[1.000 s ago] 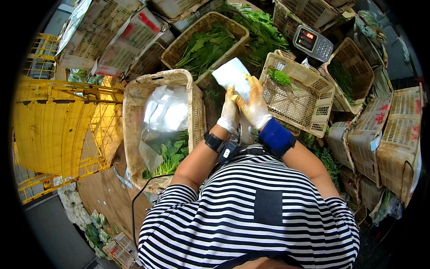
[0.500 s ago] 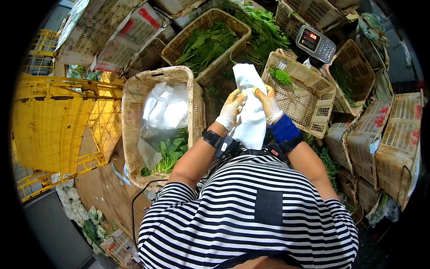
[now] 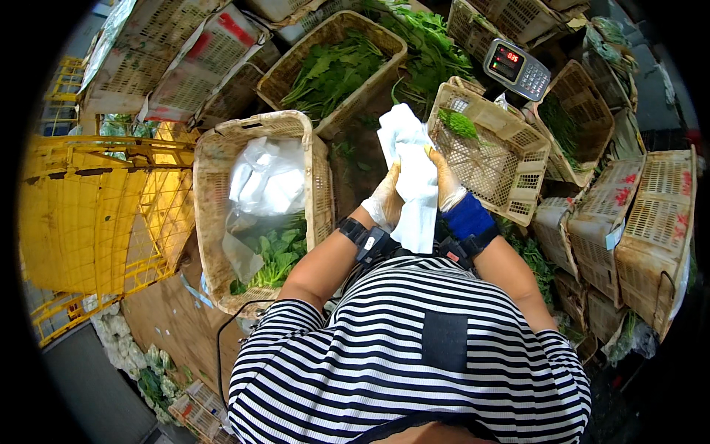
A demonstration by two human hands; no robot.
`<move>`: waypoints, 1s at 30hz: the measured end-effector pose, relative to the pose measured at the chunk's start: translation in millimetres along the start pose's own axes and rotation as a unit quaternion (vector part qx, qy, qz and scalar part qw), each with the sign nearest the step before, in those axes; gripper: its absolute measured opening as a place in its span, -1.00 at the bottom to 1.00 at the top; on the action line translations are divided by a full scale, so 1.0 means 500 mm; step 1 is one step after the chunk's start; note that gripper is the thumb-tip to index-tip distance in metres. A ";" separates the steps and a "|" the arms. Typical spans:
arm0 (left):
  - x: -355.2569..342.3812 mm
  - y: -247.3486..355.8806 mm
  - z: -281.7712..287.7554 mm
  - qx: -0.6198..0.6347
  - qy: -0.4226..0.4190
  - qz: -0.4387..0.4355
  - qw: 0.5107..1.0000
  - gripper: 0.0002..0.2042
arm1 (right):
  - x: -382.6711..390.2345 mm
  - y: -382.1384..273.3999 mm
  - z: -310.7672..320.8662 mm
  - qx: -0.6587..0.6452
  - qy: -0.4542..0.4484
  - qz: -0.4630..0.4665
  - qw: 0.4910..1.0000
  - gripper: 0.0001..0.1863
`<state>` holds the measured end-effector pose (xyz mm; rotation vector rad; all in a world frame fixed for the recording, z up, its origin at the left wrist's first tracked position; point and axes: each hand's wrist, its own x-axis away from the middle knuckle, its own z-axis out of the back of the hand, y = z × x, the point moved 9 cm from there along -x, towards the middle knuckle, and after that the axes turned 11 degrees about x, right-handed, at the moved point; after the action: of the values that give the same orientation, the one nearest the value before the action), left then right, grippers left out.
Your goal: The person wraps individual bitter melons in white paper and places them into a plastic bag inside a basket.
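Observation:
A folded white sheet (image 3: pixel 416 166), soft and creased, hangs upright in front of my body; whether it is cloth, paper or plastic I cannot tell. My left hand (image 3: pixel 385 200), in a pale glove with yellowed fingertips, grips its left edge. My right hand (image 3: pixel 446 181), gloved alike above a blue wristband, holds the opposite edge, its thumb on top. Fingers of both hands are partly hidden behind the sheet. Close to my right hand, a shallow plastic crate (image 3: pixel 529 211) stands tilted with a small bunch of green herbs (image 3: pixel 458 123) in it.
On the left, a crate (image 3: pixel 322 196) holds a clear bag of white material (image 3: pixel 270 177) above leafy greens (image 3: pixel 279 259). Farther off are a crate of greens (image 3: pixel 336 70) and a digital scale display (image 3: pixel 516 70). Stacked crates (image 3: pixel 651 237) line the right; a yellow metal frame (image 3: pixel 81 214) stands left.
The sheet has been gathered narrower and its top has tipped slightly left. Both hands have shifted a little lower along it, and their fingers have moved further behind it.

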<state>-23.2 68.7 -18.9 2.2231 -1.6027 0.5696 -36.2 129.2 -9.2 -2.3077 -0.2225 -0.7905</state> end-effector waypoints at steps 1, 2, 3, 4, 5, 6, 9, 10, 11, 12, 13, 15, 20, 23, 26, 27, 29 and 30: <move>0.002 0.004 -0.012 0.025 -0.016 -0.009 1.000 -0.34 | 0.011 -0.003 -0.018 -0.027 -0.013 -0.013 0.999 -0.51; 0.004 0.008 -0.026 0.048 -0.031 -0.017 0.998 -0.33 | 0.021 -0.008 -0.032 -0.055 -0.025 -0.024 0.998 -0.50; 0.006 0.018 -0.034 0.023 -0.027 -0.052 0.998 -0.28 | 0.028 -0.008 -0.043 -0.052 -0.044 -0.039 0.997 -0.50; 0.006 0.024 -0.036 0.034 -0.036 -0.066 0.997 -0.27 | 0.026 -0.014 -0.046 -0.030 -0.054 -0.018 0.998 -0.50; 0.004 0.029 -0.041 0.044 -0.046 -0.079 0.995 -0.26 | 0.024 -0.019 -0.048 -0.007 -0.062 0.004 0.998 -0.50; 0.002 0.033 -0.047 0.055 -0.056 -0.091 0.993 -0.24 | 0.022 -0.022 -0.048 0.015 -0.070 0.027 0.997 -0.50; 0.007 0.052 -0.079 0.065 -0.105 -0.100 0.987 -0.29 | 0.005 -0.101 -0.011 0.406 0.018 0.247 0.880 -0.52; 0.008 0.058 -0.089 0.063 -0.123 -0.101 0.985 -0.31 | 0.017 -0.123 -0.012 0.540 0.057 0.313 0.779 -0.52; 0.008 0.060 -0.078 0.143 -0.159 -0.075 0.974 -0.40 | 0.103 -0.185 -0.090 0.709 0.209 0.478 0.475 -0.55; 0.003 0.068 -0.074 0.107 -0.129 -0.107 0.980 -0.44 | 0.106 -0.204 -0.090 0.685 0.202 0.446 0.540 -0.55; 0.001 0.074 -0.076 0.070 -0.100 -0.137 0.983 -0.47 | 0.107 -0.216 -0.086 0.657 0.194 0.411 0.601 -0.56; -0.001 0.102 -0.074 -0.030 -0.075 -0.203 0.976 -0.51 | 0.074 -0.197 -0.066 0.597 0.107 0.306 0.734 -0.51; 0.044 0.135 -0.126 -0.092 -0.067 -0.297 0.948 -0.43 | 0.077 -0.159 -0.079 0.586 0.127 0.272 0.752 -0.14; 0.056 0.134 -0.133 -0.098 -0.050 -0.311 0.944 -0.36 | 0.074 -0.145 -0.085 0.465 0.096 0.302 0.827 -0.17; 0.069 0.133 -0.126 -0.110 -0.047 -0.312 0.943 -0.30 | 0.099 -0.140 -0.114 0.420 0.059 0.306 0.852 -0.19; 0.072 0.126 -0.135 -0.084 -0.065 -0.313 0.944 -0.29 | 0.084 -0.120 -0.098 0.405 0.042 0.289 0.866 -0.21; 0.060 0.102 -0.129 -0.046 -0.099 -0.240 0.965 -0.27 | 0.072 -0.101 -0.090 0.378 0.017 0.271 0.885 -0.24; 0.057 0.092 -0.128 -0.027 -0.116 -0.203 0.972 -0.26 | 0.070 -0.098 -0.092 0.373 0.001 0.269 0.888 -0.26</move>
<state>-66.4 62.9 52.6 2.5495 -1.1842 0.1549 -47.5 134.1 65.4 -1.5135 0.1086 -0.3260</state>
